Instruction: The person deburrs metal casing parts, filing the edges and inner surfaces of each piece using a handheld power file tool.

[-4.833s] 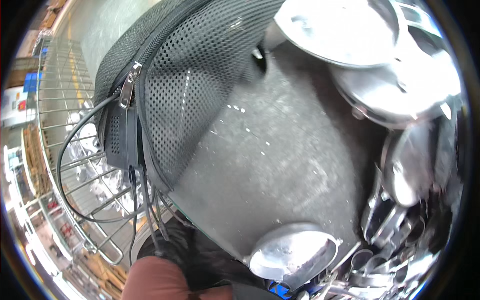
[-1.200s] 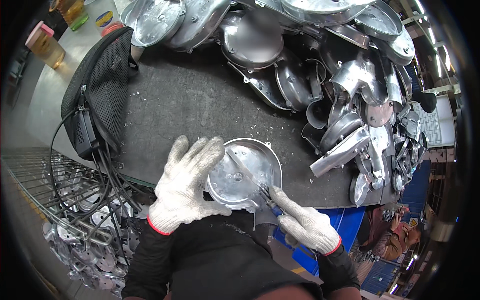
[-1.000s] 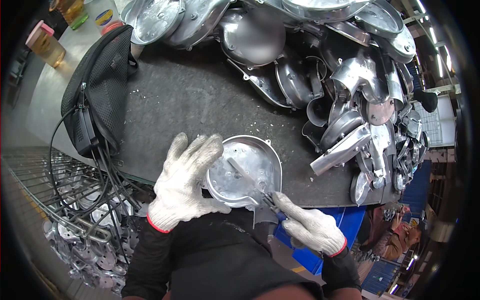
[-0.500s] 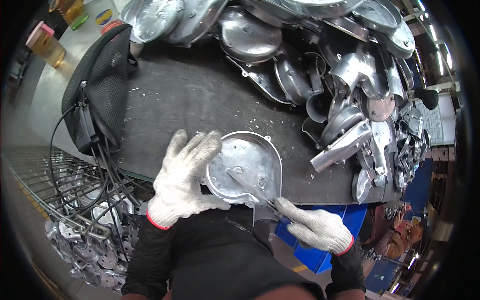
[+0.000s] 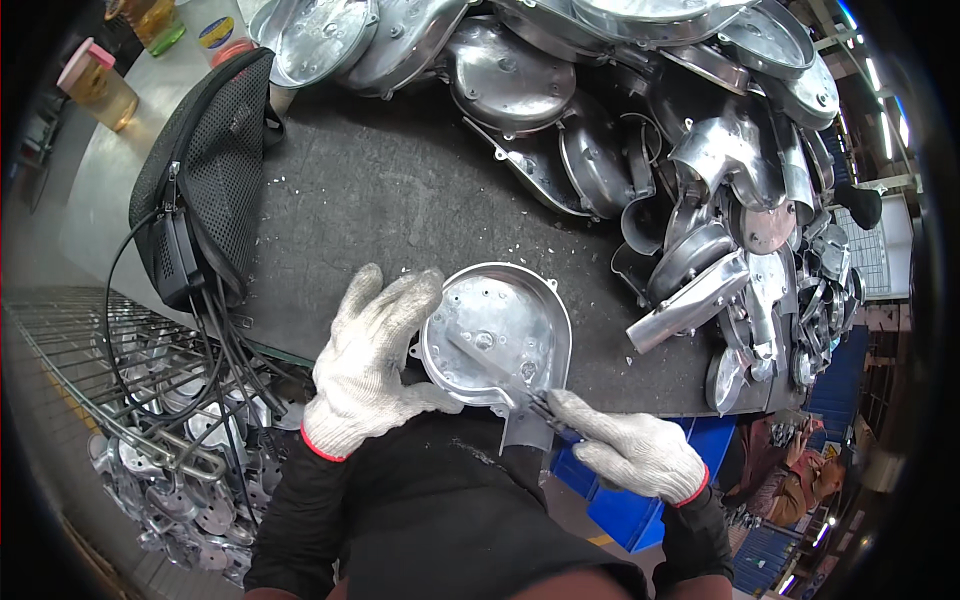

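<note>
A shiny round cast-metal housing (image 5: 520, 345) with a raised rim and a short spout lies open side up at the table's near edge. My left hand (image 5: 368, 360), in a white knit glove with a red cuff, grips its left side, fingers along the rim and thumb by the lower edge. In my gloved right hand (image 5: 630, 450) is a slim, flat grey metal tool (image 5: 490, 365) that looks like a file. It reaches over the spout into the housing, its tip above the inner floor. The fingers partly hide its dark handle end.
Similar metal castings (image 5: 510, 75) are heaped along the table's far and right sides. A black mesh bag (image 5: 205, 190) with cables lies at left, drink cups (image 5: 98, 88) beyond it. A wire basket (image 5: 175, 440) holds castings at lower left. A blue bin (image 5: 625, 515) stands below right; a person (image 5: 800, 480) is farther right.
The housing has turned slightly clockwise under my left hand. The tool's tip sits a little farther left across its inside. The whole view has shifted slightly.
</note>
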